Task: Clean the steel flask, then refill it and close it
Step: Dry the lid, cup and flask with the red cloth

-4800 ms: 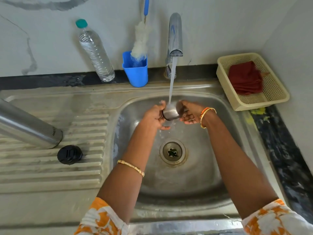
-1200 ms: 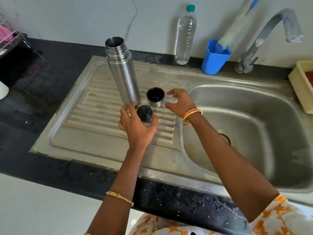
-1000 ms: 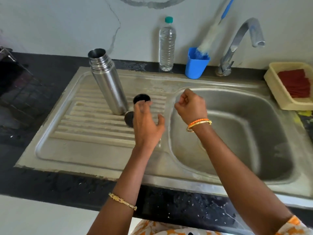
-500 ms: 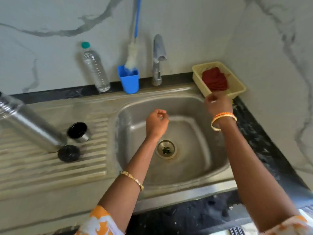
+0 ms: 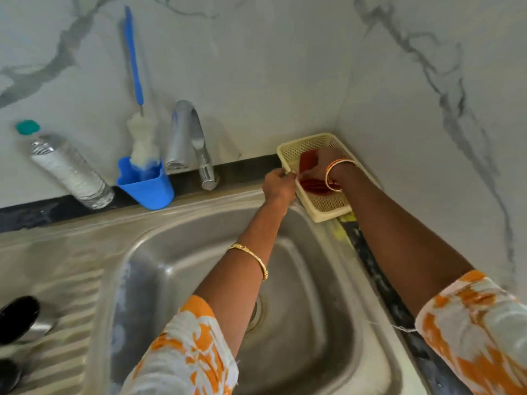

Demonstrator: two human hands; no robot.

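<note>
From the head camera, both hands reach to the far right corner of the table, where a cream plastic basket [image 5: 328, 206] sits against the marble wall with a red cloth [image 5: 310, 183] lying in it. The left hand [image 5: 278, 186] is at the basket's near-left rim, its fingers curled and apparently pinching the rim edge, though the blur makes the exact grip hard to read. The right hand [image 5: 328, 158] is inside the basket over the cloth, fingers bent down onto the red fabric and seeming to gather it; whether it has truly closed on the cloth I cannot tell. The two hands are close together but not touching, with the cloth between them. Both forearms cross above the steel sink [image 5: 313, 280], gold bangles on each wrist, orange-and-white sleeves at the bottom of the view. The flask body itself is out of the picture; only its parts show at the far left edge on the ribbed drainboard [image 5: 71, 309]: the steel cup [image 5: 22, 317] with its dark inside, and below it the black stopper [image 5: 8, 374], cut off by the frame. Along the back wall stand a clear water bottle [image 5: 68, 172] with a green cap, a blue holder [image 5: 147, 185] carrying a bottle brush [image 5: 141, 141], and the tap [image 5: 189, 143], which is not running.
</note>
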